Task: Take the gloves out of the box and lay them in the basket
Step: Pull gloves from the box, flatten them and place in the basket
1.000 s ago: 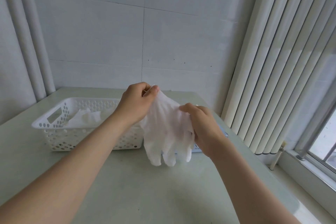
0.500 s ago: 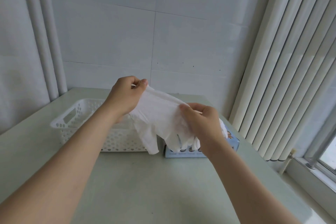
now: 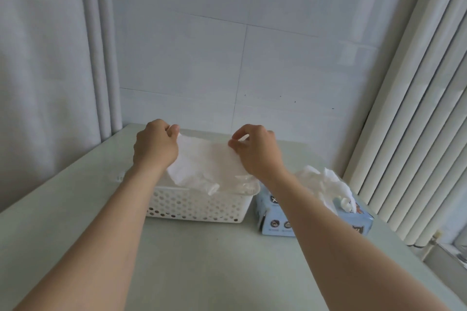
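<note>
A thin white glove (image 3: 206,161) is stretched flat over the white perforated basket (image 3: 199,206). My left hand (image 3: 155,148) pinches its left cuff corner and my right hand (image 3: 255,153) pinches the right corner. The glove's fingers hang toward the basket's near rim. To the right of the basket stands the light blue glove box (image 3: 275,219), with more white gloves (image 3: 326,184) sticking out of its top. The basket's inside is mostly hidden by the glove and my hands.
The pale green table (image 3: 202,260) runs to a tiled wall behind. A grey curtain (image 3: 45,58) hangs at the left, vertical blinds (image 3: 417,108) at the right, with a window sill (image 3: 449,255) below them.
Both hands carried the glove left and away from me, from in front of the box to above the basket, and spread it out wider. The box is now uncovered.
</note>
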`<state>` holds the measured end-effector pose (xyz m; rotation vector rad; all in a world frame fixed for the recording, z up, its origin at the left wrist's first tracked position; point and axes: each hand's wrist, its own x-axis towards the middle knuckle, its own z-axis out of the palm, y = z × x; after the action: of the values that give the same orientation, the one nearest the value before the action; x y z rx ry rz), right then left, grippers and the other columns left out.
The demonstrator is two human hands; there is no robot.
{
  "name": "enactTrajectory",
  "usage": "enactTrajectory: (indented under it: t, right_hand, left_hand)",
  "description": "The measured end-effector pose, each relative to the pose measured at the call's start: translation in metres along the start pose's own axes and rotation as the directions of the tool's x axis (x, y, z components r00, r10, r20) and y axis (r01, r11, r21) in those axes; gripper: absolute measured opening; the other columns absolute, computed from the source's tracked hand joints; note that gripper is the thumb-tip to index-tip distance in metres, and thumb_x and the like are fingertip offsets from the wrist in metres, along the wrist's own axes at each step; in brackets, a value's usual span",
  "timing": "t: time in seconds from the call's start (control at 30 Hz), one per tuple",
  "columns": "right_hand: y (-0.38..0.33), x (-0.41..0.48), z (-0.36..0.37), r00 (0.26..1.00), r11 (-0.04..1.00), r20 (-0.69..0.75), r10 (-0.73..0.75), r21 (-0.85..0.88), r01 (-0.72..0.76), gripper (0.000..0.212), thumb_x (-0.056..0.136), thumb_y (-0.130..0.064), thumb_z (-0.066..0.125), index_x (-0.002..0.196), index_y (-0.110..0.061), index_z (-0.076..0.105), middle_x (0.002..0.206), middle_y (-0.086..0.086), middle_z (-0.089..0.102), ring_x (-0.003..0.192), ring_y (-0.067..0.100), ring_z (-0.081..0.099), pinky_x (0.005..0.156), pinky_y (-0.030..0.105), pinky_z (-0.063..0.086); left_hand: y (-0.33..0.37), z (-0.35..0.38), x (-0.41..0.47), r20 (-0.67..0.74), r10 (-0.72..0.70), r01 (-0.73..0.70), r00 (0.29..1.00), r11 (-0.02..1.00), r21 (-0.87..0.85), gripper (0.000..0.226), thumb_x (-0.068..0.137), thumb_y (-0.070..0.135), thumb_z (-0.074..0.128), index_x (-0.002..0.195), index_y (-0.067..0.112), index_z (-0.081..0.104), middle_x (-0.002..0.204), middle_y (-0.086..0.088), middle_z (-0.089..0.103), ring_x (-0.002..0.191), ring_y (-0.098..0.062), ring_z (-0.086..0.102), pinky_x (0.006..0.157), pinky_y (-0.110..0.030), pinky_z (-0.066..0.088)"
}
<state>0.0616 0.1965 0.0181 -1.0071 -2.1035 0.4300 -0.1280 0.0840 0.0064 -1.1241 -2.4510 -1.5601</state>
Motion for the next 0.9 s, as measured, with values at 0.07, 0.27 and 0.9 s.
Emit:
enactTrajectory:
  t: [0.07, 0.27, 0.9]
  right_hand:
    - [-0.002, 0.004, 0.013, 0.998, 0.997, 0.057, -0.031, -0.065, 0.035, 0.013, 0.098, -0.031, 0.075, 0.108, -0.023, 0.072, 0.094, 0.007, 0.073, 0.075, 0.02, 0.07, 0.071, 0.039, 0.062]
    - [-0.002, 0.002, 0.031, 0.971, 0.934, 0.206, -0.119, -0.31, 0.18, 0.027, 0.101, -0.027, 0.072, 0.125, -0.018, 0.066, 0.109, 0.009, 0.072, 0.097, 0.031, 0.069, 0.081, 0.041, 0.058]
    - [-0.011, -0.02, 0.003, 0.785, 0.886, 0.62, -0.016, -0.355, 0.298, 0.037, 0.094, -0.018, 0.073, 0.128, -0.033, 0.07, 0.115, 0.001, 0.065, 0.109, 0.026, 0.061, 0.093, 0.043, 0.06]
  left_hand:
    - [-0.009, -0.001, 0.004, -0.008, 0.009, -0.008, 1.0, 0.987, 0.159, 0.033, 0.109, 0.037, 0.046, 0.097, 0.008, 0.056, 0.101, -0.015, 0.063, 0.096, -0.041, 0.059, 0.072, -0.04, 0.041]
    - [-0.012, -0.004, 0.0, -0.052, 0.014, 0.006, 0.999, 0.93, 0.366, 0.027, 0.11, 0.034, 0.045, 0.112, 0.008, 0.053, 0.113, -0.017, 0.061, 0.09, -0.037, 0.052, 0.072, -0.043, 0.041]
    - [0.032, 0.01, -0.025, 0.726, -0.175, -0.406, 0.665, 0.731, 0.548, 0.041, 0.103, 0.018, 0.044, 0.138, 0.026, 0.064, 0.135, -0.002, 0.065, 0.097, -0.02, 0.069, 0.096, -0.037, 0.057]
